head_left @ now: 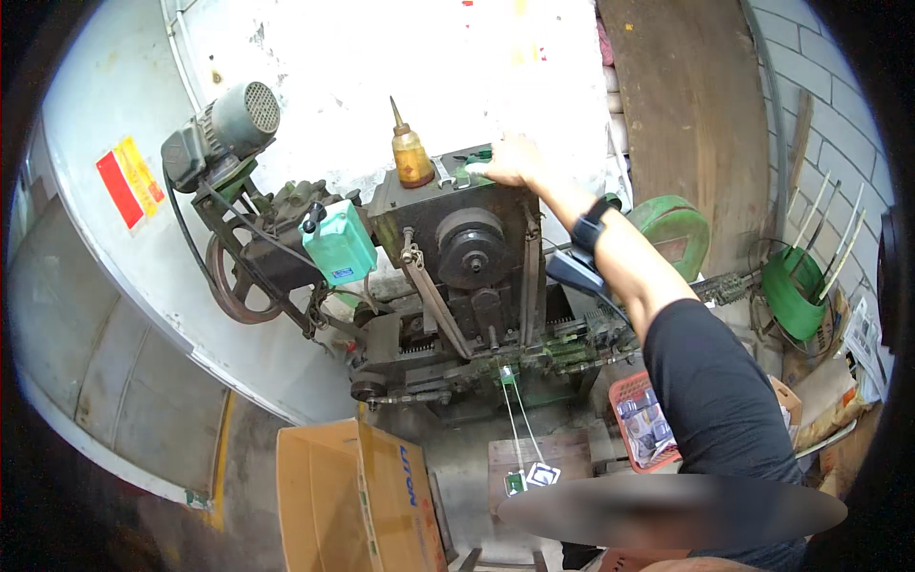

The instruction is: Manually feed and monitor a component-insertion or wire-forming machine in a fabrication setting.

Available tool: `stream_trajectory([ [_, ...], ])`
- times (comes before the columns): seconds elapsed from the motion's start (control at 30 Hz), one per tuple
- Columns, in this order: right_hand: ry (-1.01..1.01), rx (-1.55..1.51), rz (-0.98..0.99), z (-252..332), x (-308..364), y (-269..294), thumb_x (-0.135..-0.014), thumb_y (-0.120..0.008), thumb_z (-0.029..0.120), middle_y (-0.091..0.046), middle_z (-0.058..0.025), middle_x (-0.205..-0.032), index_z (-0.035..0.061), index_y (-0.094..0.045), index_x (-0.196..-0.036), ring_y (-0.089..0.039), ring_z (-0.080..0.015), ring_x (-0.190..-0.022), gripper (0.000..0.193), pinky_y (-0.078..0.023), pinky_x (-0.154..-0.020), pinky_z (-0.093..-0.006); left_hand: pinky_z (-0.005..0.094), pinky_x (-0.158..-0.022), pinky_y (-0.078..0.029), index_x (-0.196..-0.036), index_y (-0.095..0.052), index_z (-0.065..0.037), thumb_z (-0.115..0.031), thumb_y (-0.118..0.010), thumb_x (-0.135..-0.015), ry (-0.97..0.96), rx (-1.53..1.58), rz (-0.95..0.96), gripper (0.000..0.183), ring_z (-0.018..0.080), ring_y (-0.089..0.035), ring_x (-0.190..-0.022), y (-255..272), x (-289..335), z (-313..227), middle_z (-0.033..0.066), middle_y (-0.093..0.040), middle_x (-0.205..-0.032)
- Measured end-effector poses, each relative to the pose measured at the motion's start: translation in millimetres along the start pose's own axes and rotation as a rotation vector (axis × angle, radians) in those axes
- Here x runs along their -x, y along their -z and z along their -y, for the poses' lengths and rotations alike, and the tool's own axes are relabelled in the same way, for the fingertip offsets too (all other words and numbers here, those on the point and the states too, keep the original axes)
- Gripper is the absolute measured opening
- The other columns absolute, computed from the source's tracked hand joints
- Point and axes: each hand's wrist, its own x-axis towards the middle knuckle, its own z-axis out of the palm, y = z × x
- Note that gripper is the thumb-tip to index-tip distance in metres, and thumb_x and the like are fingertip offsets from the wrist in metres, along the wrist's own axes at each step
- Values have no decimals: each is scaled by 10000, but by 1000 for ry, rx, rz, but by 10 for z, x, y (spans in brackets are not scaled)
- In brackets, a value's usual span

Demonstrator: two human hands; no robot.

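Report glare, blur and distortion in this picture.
In the head view, the white wall behind the machine glares; the right hand looks bleached against it; straight edges bow near the rim; a blurred oval covers part of the lower right.

We observe glare on the wall behind the machine; the right hand is nearly bleached out against it. We find the machine darker, the floor dim. We note bowed edges, black corners, and a blurred oval at lower right.
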Motion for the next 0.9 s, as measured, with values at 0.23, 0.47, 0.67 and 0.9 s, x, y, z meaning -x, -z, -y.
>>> stream_trajectory([
  [0.23, 168, -43, 186, -121, -221, 58, -742, -490, 383, -595, -215, -879, -11, -606, -906, -581, -321, -838, 442, -448, -749, -388, 287, -554, -424, -757, -529, 39, -133, -467, -818, 204, 81, -6, 192, 166, -519, -606, 340, 953, -93, 92, -550, -686],
  [0.47, -44, -874, -123, -740, 1222, 228, -814, -511, 333, -509, -78, -715, 2, -553, -887, -493, -185, -640, 342, -406, -614, -298, 275, -509, -418, -707, -522, 32, -127, -454, -829, 393, 114, -28, 211, 144, -506, -559, 782, 1660, -371, 68, -546, -651],
  [0.67, -718, -1264, 753, -1094, 3559, -173, -769, -592, 237, -583, -16, -787, 50, -576, -817, -525, -80, -714, 194, -422, -620, -262, 251, -619, -430, -790, -511, 37, -48, -458, -842, 18, -62, 25, 114, 105, -470, -656, 74, 308, -1845, 42, -508, -726],
  [0.9, -679, -1147, 1222, -1229, 5212, -806, -739, -615, 292, -530, -23, -546, 39, -574, -652, -469, -108, -491, 271, -356, -467, -264, 269, -768, -414, -953, -568, 58, -208, -547, -814, -122, -75, 244, 300, 172, -553, -839, -1926, -1486, -2330, 93, -606, -881],
])
